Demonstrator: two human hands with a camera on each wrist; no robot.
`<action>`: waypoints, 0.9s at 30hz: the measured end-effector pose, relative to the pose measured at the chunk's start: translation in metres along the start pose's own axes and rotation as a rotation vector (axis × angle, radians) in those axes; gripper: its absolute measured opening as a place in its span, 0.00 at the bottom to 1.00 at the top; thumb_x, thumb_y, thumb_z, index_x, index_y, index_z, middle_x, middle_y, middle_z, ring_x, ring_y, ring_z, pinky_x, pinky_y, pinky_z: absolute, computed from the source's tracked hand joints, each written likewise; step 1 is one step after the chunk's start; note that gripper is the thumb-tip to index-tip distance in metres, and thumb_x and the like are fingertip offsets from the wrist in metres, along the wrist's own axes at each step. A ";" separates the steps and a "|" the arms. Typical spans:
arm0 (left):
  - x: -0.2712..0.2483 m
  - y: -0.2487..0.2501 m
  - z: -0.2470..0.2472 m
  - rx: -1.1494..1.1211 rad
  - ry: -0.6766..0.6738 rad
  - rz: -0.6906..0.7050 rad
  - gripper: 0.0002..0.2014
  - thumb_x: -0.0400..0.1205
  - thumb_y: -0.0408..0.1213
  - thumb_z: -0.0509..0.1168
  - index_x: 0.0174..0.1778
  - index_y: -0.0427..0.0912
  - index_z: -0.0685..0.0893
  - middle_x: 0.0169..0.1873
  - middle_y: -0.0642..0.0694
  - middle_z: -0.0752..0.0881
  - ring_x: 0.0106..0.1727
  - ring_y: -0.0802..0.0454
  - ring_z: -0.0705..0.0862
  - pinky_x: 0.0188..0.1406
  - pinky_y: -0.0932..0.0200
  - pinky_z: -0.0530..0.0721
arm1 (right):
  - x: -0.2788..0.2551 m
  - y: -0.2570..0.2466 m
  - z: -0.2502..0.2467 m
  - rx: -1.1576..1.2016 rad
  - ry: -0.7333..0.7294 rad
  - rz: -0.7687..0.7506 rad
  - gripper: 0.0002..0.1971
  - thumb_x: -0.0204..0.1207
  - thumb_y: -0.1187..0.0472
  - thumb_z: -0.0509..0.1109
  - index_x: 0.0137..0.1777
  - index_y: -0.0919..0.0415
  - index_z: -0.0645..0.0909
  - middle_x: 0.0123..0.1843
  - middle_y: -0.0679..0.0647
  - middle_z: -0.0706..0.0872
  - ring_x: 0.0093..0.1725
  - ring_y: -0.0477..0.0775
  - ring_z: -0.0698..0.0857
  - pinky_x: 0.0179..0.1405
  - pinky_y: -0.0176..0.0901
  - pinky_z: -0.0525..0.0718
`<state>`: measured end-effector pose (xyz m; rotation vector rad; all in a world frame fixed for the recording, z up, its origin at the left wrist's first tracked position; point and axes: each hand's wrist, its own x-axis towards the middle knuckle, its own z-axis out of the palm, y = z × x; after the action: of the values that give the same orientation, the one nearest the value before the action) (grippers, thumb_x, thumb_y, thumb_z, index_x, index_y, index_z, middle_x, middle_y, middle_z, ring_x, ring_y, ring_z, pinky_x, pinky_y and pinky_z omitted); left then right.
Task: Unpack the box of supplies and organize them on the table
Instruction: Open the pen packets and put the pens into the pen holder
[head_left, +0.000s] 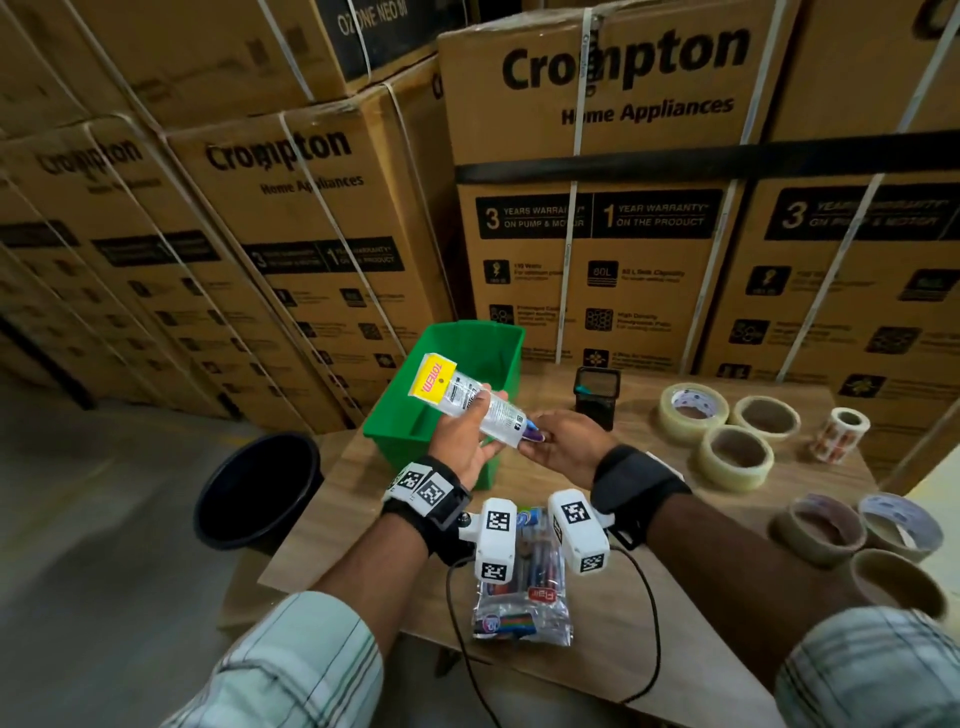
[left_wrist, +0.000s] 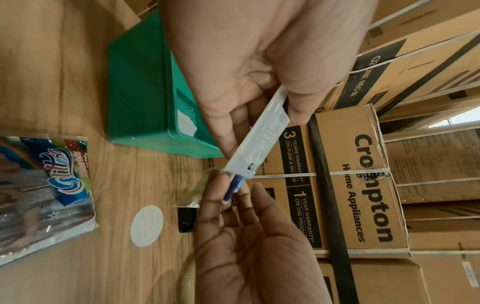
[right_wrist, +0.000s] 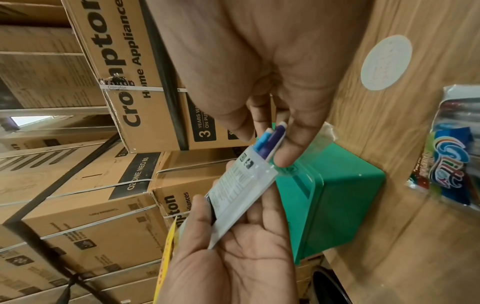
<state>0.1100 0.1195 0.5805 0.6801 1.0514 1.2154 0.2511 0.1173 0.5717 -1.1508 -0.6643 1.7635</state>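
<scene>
Both hands meet mid-frame over the table (head_left: 332, 499). Left hand (head_left: 460, 441) grips 1 clear pen packet (head_left: 470, 402); right hand (head_left: 563, 447) pinches the pens (right_wrist: 272, 142) (1 blue, 1 purple) sticking out its lower end. Packet's long axis runs upper left to lower right, yellow "TOTEM" header up-left. Behind: stacked cartons (head_left: 597, 182), "Crompton Home Appliances", "3 Years Warranty". 1 green bin (head_left: 410, 415) centre. 6 tape rolls (head_left: 735, 457) + 1 sticker roll (head_left: 839, 434) at right. 1 "Glitz" pen pouch (head_left: 522, 597) lower centre.

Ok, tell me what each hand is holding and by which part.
The left hand grips the pen packet around its middle. The right hand pinches the pens sticking out of its open end.
</scene>
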 end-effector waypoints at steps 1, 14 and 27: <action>0.000 0.001 0.001 -0.017 0.004 -0.007 0.09 0.87 0.35 0.59 0.60 0.43 0.79 0.55 0.41 0.87 0.62 0.39 0.83 0.62 0.36 0.80 | 0.002 0.000 -0.001 0.023 0.007 -0.003 0.04 0.82 0.71 0.59 0.48 0.66 0.75 0.44 0.62 0.84 0.37 0.53 0.86 0.33 0.36 0.88; 0.016 -0.005 0.045 -0.222 0.066 -0.123 0.06 0.87 0.36 0.58 0.54 0.39 0.78 0.51 0.39 0.87 0.51 0.44 0.86 0.60 0.43 0.80 | -0.011 -0.058 -0.053 -0.190 0.107 -0.205 0.11 0.80 0.75 0.62 0.37 0.65 0.76 0.45 0.67 0.82 0.32 0.53 0.84 0.30 0.34 0.86; 0.054 -0.040 0.079 -0.318 0.164 -0.274 0.06 0.86 0.34 0.60 0.45 0.35 0.77 0.43 0.36 0.84 0.44 0.44 0.84 0.62 0.45 0.81 | 0.013 -0.098 -0.120 -0.370 0.431 -0.424 0.08 0.79 0.71 0.64 0.39 0.62 0.79 0.36 0.60 0.83 0.21 0.40 0.81 0.21 0.30 0.79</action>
<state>0.1991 0.1696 0.5617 0.1851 1.0183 1.1757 0.3957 0.1684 0.5943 -1.4549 -0.9088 1.0183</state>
